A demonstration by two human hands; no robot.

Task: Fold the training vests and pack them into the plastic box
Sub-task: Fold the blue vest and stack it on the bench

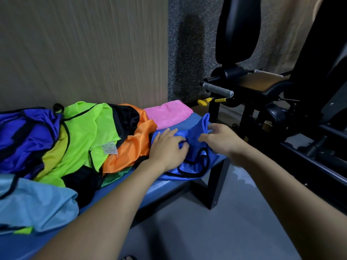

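Observation:
A crumpled blue vest with black trim lies at the right end of the blue bench. My left hand rests on its left part, fingers curled into the cloth. My right hand pinches the vest's upper right edge. A folded pink vest lies behind them near the wall. To the left is a heap of loose vests: orange, lime green, purple and light blue. No plastic box is in view.
A wood-panelled wall runs behind the bench. Black gym equipment with a padded seat and grey handle stands close to the right. Grey floor lies in front of the bench.

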